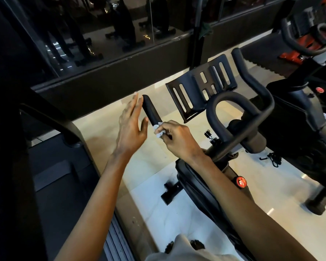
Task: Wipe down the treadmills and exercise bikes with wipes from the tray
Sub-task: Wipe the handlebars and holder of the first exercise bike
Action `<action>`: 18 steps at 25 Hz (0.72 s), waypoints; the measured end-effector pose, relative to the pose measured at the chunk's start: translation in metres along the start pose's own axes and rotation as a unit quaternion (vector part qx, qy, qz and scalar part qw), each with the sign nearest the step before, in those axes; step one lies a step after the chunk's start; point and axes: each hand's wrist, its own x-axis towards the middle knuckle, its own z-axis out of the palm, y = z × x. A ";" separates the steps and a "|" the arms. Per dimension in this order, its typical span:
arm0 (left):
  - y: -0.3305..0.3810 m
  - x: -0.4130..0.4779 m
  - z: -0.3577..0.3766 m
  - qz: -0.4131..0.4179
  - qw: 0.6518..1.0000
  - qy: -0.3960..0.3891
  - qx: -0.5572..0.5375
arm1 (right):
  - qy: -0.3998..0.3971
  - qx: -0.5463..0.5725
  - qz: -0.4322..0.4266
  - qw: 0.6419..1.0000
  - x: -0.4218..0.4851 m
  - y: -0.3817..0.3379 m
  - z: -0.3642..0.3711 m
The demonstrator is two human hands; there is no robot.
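Observation:
An exercise bike [239, 117] with black handlebars stands in front of me. Its left handlebar grip [151, 110] points up and away. My right hand [177, 140] is curled around the base of that grip and holds a crumpled white wipe [158, 130] against it. My left hand [133, 123] hovers just left of the grip with straight fingers, holding nothing. A slotted black device holder [199, 87] sits behind the handlebars.
A treadmill [53, 166] with a dark belt and side rail lies at my left. A second exercise bike [305, 110] stands at the right. A dark low wall with glass panels [111, 72] runs along the back. The floor is pale tile [177, 204].

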 end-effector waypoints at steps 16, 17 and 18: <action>0.040 -0.064 0.058 0.151 0.980 -0.122 -0.033 | -0.011 -0.133 0.105 0.986 -0.099 0.034 -0.087; 0.046 -0.065 0.062 0.157 0.979 -0.128 -0.036 | 0.000 -0.140 0.120 0.983 -0.104 0.036 -0.095; 0.052 -0.067 0.066 0.162 0.977 -0.134 -0.035 | 0.016 -0.149 0.132 0.980 -0.107 0.039 -0.103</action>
